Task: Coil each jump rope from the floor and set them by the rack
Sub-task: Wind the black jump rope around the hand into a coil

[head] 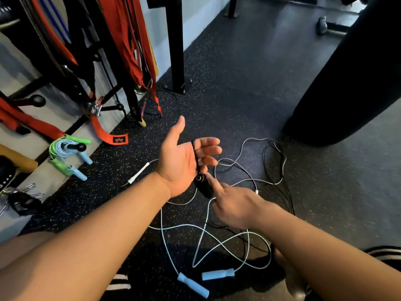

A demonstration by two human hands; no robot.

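My left hand (184,159) is palm up above the floor with relaxed fingers, and the thin cord of a black jump rope (196,155) lies across it. The rope's black handle (203,187) hangs just below that palm. My right hand (233,203) pinches this handle, its index finger stretched along it. The rest of the black cord (282,181) trails loose on the floor to the right. A light blue jump rope (205,224) sprawls uncoiled below my hands, with its two handles (218,274) near my knees. A white rope's handle (138,173) lies on the floor left of my forearm.
A green and a blue rope, coiled (65,148), hang on a peg of the rack at the left wall. Red straps (130,46) and bands dangle above them. A black rack post (176,44) stands behind, and a black punching bag (358,72) fills the right.
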